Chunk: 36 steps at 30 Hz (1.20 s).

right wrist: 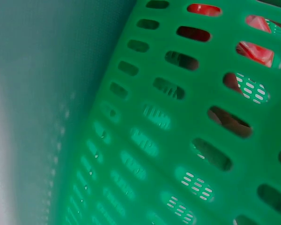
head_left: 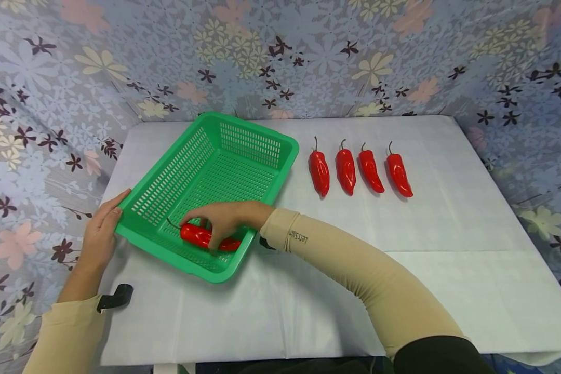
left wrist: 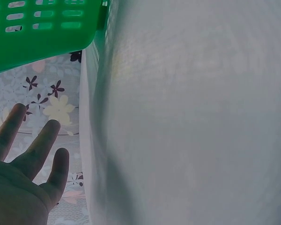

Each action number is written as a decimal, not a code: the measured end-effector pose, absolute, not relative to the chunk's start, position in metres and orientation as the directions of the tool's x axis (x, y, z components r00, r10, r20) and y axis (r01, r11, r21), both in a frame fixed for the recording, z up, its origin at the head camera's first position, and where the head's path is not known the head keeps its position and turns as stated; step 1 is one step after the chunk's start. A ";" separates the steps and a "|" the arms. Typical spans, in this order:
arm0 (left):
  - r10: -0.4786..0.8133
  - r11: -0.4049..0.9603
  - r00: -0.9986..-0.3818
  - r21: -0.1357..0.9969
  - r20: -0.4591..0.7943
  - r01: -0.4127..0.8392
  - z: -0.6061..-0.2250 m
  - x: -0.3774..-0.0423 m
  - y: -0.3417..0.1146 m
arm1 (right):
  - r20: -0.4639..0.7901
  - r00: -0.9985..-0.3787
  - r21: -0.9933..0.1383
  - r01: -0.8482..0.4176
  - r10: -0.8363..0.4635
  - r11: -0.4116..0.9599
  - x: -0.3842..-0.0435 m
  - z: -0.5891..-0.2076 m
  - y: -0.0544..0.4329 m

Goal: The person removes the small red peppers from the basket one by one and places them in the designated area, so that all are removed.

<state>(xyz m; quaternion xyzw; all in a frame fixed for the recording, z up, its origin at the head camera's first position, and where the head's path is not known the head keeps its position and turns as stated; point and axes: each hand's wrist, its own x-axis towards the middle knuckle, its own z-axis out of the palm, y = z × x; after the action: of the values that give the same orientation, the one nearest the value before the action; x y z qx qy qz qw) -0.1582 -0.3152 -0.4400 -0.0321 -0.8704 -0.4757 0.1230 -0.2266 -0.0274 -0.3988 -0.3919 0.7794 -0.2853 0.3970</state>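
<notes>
A green plastic basket [head_left: 231, 174] with slotted walls stands on the left of the table. My right hand [head_left: 226, 218] reaches over its near right side and grips a red chili pepper [head_left: 194, 235] low inside, thumb on the near side and fingers beyond it. My left hand [head_left: 100, 234] holds the basket's left corner by the rim, thumb on top. In the left wrist view, three straight, spread fingers [left wrist: 37, 147] show below the basket wall [left wrist: 37, 51]. Through the slots in the right wrist view, red patches of the pepper [right wrist: 257, 52] appear.
Several more red chili peppers [head_left: 346, 169] lie in a row right of the basket, stems pointing away from me. A white cloth [head_left: 472, 218] covers the table. Flowered fabric [head_left: 327, 57] hangs behind and at both sides.
</notes>
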 end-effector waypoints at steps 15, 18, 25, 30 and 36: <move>-0.059 0.539 -0.965 0.822 0.255 0.184 -0.440 -0.159 -0.316 | -0.263 -0.442 -0.882 -0.250 -0.858 0.399 -0.232 -0.396 -0.022; -0.062 0.542 -0.966 0.821 0.250 0.178 -0.440 -0.159 -0.315 | -0.201 -0.496 -0.911 -0.221 -0.845 0.347 -0.235 -0.393 -0.020; -0.059 0.540 -0.967 0.823 0.247 0.178 -0.440 -0.158 -0.314 | -0.134 -0.642 -0.945 -0.146 -0.755 0.291 -0.242 -0.382 -0.013; -0.063 0.532 -0.965 0.826 0.255 0.183 -0.441 -0.160 -0.315 | -0.125 -0.724 -0.955 -0.097 -0.678 0.280 -0.251 -0.369 0.001; -0.071 0.529 -0.964 0.828 0.258 0.183 -0.442 -0.160 -0.317 | -0.148 -0.785 -0.954 -0.046 -0.602 0.295 -0.263 -0.350 0.027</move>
<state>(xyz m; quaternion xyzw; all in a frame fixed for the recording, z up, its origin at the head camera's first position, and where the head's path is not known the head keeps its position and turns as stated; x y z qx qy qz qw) -0.1602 -0.3167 -0.4416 -0.0323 -0.8646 -0.4840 0.1309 -0.2629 0.0269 -0.3499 -0.2119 0.7645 -0.5548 0.2506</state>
